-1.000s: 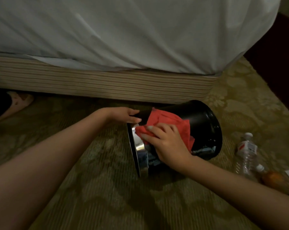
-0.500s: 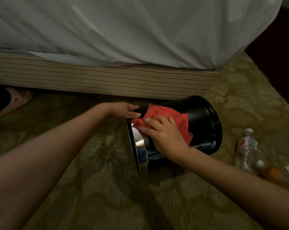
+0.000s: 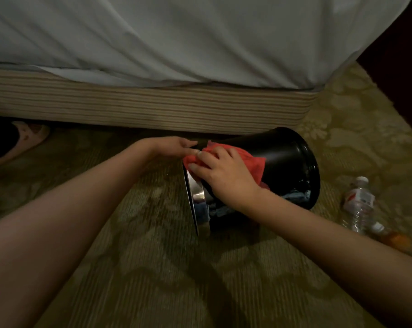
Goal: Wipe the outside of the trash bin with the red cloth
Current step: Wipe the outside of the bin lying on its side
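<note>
Since a second ago the right hand (image 3: 224,178) has slid the cloth (image 3: 253,165) up and to the left along the bin (image 3: 287,159), so the red fabric now sits higher on the curved wall and closer to the narrow end. The bin itself has kept its place.

It lies on its side on the carpet (image 3: 152,268), just in front of the bed base (image 3: 152,110), with its wide, glossy black end toward the right and a shiny silver band at its narrow left end.

The right hand lies on top of the cloth with its fingers spread and nearly straight, pressing the fabric flat against the upper wall of the bin. It does not bunch the cloth or curl round it. A loose edge of red hangs past the wrist on the right.

The left hand (image 3: 174,147) reaches in from the left and pinches the top of the narrow end between thumb and fingers. Its fingertips touch the cloth and lie just beside those of the right hand.

A white sheet (image 3: 200,39) hangs over the striped base. A clear bottle (image 3: 359,202) lies on the carpet to the right of the bin, apart from it, with a blurred orange thing (image 3: 399,240) just beyond. A pale slipper (image 3: 27,138) shows at the far left edge.
</note>
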A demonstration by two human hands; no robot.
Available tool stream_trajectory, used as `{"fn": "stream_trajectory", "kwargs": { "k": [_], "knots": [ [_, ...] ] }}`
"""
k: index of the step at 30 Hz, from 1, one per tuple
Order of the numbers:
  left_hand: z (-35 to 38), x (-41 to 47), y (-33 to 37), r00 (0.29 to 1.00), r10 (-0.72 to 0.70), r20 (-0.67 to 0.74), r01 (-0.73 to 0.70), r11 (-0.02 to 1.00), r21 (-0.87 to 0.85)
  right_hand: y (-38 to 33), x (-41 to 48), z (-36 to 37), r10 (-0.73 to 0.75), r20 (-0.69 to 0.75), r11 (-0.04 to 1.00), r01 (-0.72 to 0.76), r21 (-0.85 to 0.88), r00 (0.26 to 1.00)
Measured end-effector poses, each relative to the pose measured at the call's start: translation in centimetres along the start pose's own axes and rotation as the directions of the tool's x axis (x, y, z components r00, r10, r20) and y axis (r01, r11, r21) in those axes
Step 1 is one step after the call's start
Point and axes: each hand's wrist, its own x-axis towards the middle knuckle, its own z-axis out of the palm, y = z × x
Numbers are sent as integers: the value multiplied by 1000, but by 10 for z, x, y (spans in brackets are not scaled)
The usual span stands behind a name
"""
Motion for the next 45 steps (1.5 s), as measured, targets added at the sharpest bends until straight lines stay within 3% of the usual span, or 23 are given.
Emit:
{"fn": "stream_trajectory", "kwargs": {
  "k": [2, 7, 9, 13, 15, 20, 32, 33, 35, 37, 38, 40, 42, 45],
  "knots": [
    [2, -1, 0, 1000, -5, 11, 5, 1000, 12, -2, -10, 0, -31, -15, 999, 32, 23, 999],
    [3, 1, 2, 1000, -20, -20, 22, 989, 143, -15, -57, 12, -296, -94, 955, 297, 0, 951],
    [1, 0, 5, 1000, -20, -23, 24, 984, 178, -7, -43, 10, -261, -58, 964, 263, 30, 964],
    [-2, -3, 8, 999, -32, -3, 32, 983, 183, 30, -6, 5, 63, 7, 997, -63, 49, 998],
    [-3, -2, 8, 999, -41, -10, 42, 979, 202, 47, -11, 4, 115, 14, 993, -115, 31, 993],
    [-4, -4, 5, 1000, -17, -6, 18, 971, 239, 38, -80, 21, -75, -144, 996, 82, 46, 987],
    [-1, -2, 5, 1000, -6, 0, 6, 974, 225, 22, -69, 30, -179, -234, 982, 187, 9, 956],
    [-1, -2, 7, 1000, -7, -1, 7, 974, 227, 31, -69, 26, -144, -226, 988, 152, 18, 963],
    [-4, -3, 8, 1000, -9, 3, 8, 971, 238, 49, -59, 16, 61, -205, 997, -50, 56, 977],
    [-7, -2, 9, 1000, -13, 16, 10, 975, 222, 61, -43, 12, 319, -144, 946, -307, 103, 937],
    [-6, -3, 9, 1000, -18, 19, 14, 976, 215, 60, -38, 12, 375, -138, 924, -357, 136, 917],
    [-7, -2, 10, 1000, -18, 16, 14, 972, 237, 44, -39, 16, 308, -202, 947, -279, 161, 930],
    [-6, -1, 9, 1000, -19, 4, 18, 967, 254, 15, -51, 27, 105, -280, 988, -69, 135, 954],
    [-4, -2, 8, 999, -34, -7, 35, 968, 249, -13, -73, 41, -137, -282, 983, 166, 82, 950]
  ]
}}
